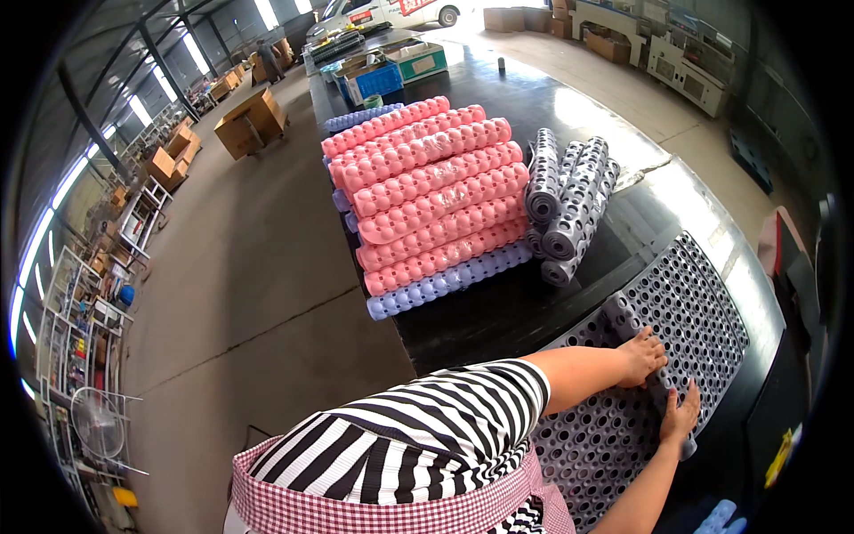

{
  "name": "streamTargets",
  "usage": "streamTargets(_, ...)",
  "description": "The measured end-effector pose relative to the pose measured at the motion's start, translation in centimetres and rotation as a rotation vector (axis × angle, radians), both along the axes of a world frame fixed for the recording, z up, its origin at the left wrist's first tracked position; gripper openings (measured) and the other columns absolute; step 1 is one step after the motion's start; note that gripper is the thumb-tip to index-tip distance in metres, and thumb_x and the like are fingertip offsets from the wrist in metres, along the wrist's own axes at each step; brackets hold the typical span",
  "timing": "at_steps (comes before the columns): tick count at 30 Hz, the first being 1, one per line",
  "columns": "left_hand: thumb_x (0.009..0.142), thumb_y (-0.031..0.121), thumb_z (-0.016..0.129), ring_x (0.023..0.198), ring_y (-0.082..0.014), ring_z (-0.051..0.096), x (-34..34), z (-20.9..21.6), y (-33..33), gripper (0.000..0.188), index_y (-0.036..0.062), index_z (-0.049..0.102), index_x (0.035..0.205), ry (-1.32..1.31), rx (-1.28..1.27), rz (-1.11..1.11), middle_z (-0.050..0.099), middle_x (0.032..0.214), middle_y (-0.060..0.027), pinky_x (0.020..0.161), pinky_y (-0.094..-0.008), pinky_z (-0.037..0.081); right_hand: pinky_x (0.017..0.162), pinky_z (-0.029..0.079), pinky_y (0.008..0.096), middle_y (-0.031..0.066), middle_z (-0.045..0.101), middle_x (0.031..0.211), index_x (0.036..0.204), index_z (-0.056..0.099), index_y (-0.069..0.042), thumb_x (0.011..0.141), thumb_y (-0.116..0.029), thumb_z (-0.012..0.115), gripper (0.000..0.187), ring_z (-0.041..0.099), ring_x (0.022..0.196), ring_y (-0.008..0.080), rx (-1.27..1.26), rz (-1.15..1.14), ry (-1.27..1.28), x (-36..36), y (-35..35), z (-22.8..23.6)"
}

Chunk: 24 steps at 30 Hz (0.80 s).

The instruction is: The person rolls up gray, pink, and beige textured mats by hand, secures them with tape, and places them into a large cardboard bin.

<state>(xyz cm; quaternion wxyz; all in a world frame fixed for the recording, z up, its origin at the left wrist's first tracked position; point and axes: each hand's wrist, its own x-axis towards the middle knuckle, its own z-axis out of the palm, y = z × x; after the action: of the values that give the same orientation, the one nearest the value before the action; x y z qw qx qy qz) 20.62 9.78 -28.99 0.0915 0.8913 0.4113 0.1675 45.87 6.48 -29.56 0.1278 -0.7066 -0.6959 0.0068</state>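
A grey perforated rubber mat [694, 303] lies flat on the black table [498, 311], with its near edge curled into a roll. My left hand [642, 354] presses on that rolled edge, fingers bent over it. My right hand [680, 414] grips the same roll a little nearer to me. Beyond the mat lies a pile of rolled grey mats [569, 205]. A stack of rolled pink mats [427, 187] sits further left, with lilac rolls [445, 283] under and in front of it.
The long black table runs away from me, with blue and green boxes [382, 76] at its far end. Concrete floor lies to the left, with cardboard boxes [249, 120] and metal racks [89, 311]. A blue object [721, 518] shows at the lower right.
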Motion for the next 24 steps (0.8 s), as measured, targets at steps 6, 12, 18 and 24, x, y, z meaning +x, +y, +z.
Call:
streamTargets(6, 0.069, 0.050, 0.085, 0.131, -0.0401, 0.056, -0.3, 2.8, 1.7, 0.080, 0.0102, 0.061, 0.134, 0.286, 0.021, -0.027, 0.059, 0.138, -0.0236, 0.110, -0.0617, 0.040, 0.091, 0.048, 0.0486, 0.0173, 0.069, 0.112, 0.112, 0.066, -0.004, 0.071, -0.062, 0.080, 0.071, 0.064, 0.105, 0.0387, 0.476, 0.315, -0.017, -2.7, -2.9, 1.2)
streamTargets(12, 0.091, 0.016, 0.059, 0.120, -0.0298, 0.057, 1.0, 5.1, 2.6, 0.035, 0.0145, 0.062, 0.126, 0.198, 0.087, -0.021, 0.063, 0.119, -0.0093, 0.106, -0.0507, 0.036, 0.092, 0.046, 0.0451, 0.0089, 0.069, 0.106, 0.112, 0.066, -0.011, 0.067, -0.024, 0.088, 0.052, 0.065, 0.104, 0.0324, 0.292, 0.146, 0.002, -1.7, -2.3, 4.2)
streamTargets(18, 0.082, 0.013, 0.059, 0.102, -0.0275, 0.055, -5.3, 5.4, -9.1, 0.042, 0.0110, 0.058, 0.124, 0.048, 0.353, -0.114, 0.058, 0.103, -0.0078, 0.096, -0.0462, 0.034, 0.091, 0.043, 0.0444, 0.0089, 0.065, 0.101, 0.110, 0.066, -0.012, 0.069, -0.014, 0.080, 0.043, 0.061, 0.099, 0.0311, 0.390, 0.281, 0.028, -6.4, -13.8, 6.4)
streamTargets(24, 0.083, 0.021, 0.067, 0.099, -0.0263, 0.058, -8.5, 2.6, -19.9, 0.038, 0.0108, 0.063, 0.119, -0.007, 0.136, -0.099, 0.059, 0.101, -0.0053, 0.093, -0.0463, 0.037, 0.089, 0.042, 0.0452, 0.0089, 0.065, 0.101, 0.106, 0.068, -0.011, 0.061, -0.026, 0.089, 0.052, 0.060, 0.099, 0.0313, 0.184, 0.211, 0.159, -9.8, -24.3, 4.3)
